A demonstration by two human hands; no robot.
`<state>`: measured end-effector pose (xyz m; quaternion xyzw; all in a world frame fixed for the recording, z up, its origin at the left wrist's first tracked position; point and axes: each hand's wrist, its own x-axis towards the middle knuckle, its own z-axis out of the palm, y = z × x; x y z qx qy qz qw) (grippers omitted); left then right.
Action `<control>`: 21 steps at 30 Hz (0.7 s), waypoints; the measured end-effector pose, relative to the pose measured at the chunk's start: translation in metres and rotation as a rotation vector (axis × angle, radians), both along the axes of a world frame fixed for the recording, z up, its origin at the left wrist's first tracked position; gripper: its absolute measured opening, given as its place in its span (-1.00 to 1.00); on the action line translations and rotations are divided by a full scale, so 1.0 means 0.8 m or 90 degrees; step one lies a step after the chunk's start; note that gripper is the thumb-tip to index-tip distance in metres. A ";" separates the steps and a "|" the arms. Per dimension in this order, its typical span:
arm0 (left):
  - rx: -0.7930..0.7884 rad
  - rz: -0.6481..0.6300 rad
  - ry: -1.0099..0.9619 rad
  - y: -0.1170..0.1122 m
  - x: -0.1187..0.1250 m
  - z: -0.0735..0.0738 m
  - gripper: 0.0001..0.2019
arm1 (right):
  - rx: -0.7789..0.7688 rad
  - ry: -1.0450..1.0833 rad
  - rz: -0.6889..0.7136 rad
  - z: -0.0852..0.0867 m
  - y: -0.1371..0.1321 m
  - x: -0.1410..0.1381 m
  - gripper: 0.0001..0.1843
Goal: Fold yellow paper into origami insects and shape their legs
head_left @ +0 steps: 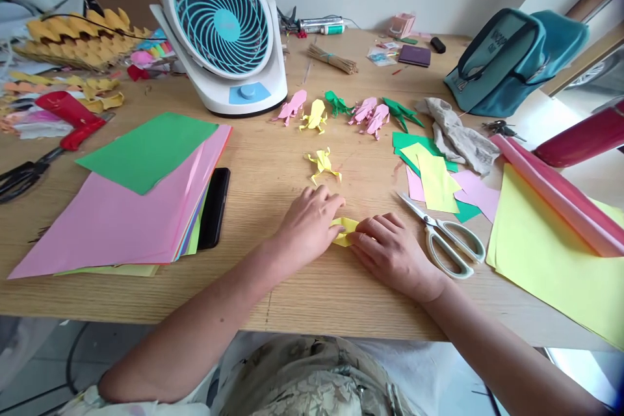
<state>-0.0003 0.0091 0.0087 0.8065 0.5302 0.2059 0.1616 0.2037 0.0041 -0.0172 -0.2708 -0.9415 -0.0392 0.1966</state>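
Observation:
A small folded piece of yellow paper (345, 226) lies on the wooden table (273, 279) between my hands. My left hand (312, 218) grips its left side, with the thumb at the fold and the fingers bent over. On the right side my right hand (390, 248) presses down with its fingers together, hiding part of the paper. Just beyond my hands stands a yellow origami frog (324, 165). Farther back, several more origami frogs in pink, yellow and green form a row, among them a yellow frog (314, 116). White-handled scissors (446, 240) lie right of my right hand.
At the left, a stack of coloured paper (127, 224) partly covers a black phone (214, 208). A white fan (224, 26) stands behind it. Paper scraps (433, 175), yellow sheets (546, 247), a grey cloth (455, 133) and a teal bag (511, 65) occupy the right side.

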 end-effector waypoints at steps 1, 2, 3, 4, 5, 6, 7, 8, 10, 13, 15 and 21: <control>0.038 -0.033 0.029 -0.006 0.000 0.001 -0.89 | -0.020 0.009 -0.006 0.000 0.001 0.000 -0.82; 0.056 -0.075 0.035 -0.012 -0.001 0.000 -0.92 | -0.041 0.017 -0.010 0.000 0.002 0.000 -0.83; 0.055 -0.122 0.032 -0.018 -0.003 -0.002 -0.91 | -0.063 0.024 -0.012 -0.001 0.002 0.000 -0.84; 0.048 -0.164 0.036 -0.023 -0.005 -0.005 -0.90 | -0.082 0.030 -0.013 -0.001 0.002 0.001 -0.85; 0.051 -0.182 0.043 -0.027 -0.006 -0.008 -0.91 | -0.099 0.035 -0.015 -0.001 0.002 0.001 -0.86; 0.068 -0.179 0.046 -0.031 -0.008 -0.011 -0.90 | -0.114 0.039 -0.016 -0.002 0.002 0.002 -0.86; 0.089 -0.181 0.049 -0.034 -0.008 -0.014 -0.89 | -0.125 0.042 -0.018 -0.002 0.002 0.002 -0.87; 0.112 -0.188 0.056 -0.037 -0.009 -0.017 -0.90 | -0.135 0.046 -0.020 -0.003 0.002 0.003 -0.87; 0.160 -0.199 0.077 -0.039 -0.008 -0.020 -0.88 | -0.147 0.052 -0.023 -0.003 0.002 0.003 -0.86; 0.208 -0.199 0.116 -0.041 -0.005 -0.022 -0.86 | -0.157 0.055 -0.023 -0.003 0.002 0.004 -0.86; 0.218 -0.196 0.137 -0.042 -0.005 -0.022 -0.81 | -0.161 0.055 -0.016 -0.001 0.002 0.006 -0.86; 0.200 -0.175 0.135 -0.048 -0.001 -0.024 -0.79 | -0.147 0.050 0.015 0.005 -0.002 0.013 -0.82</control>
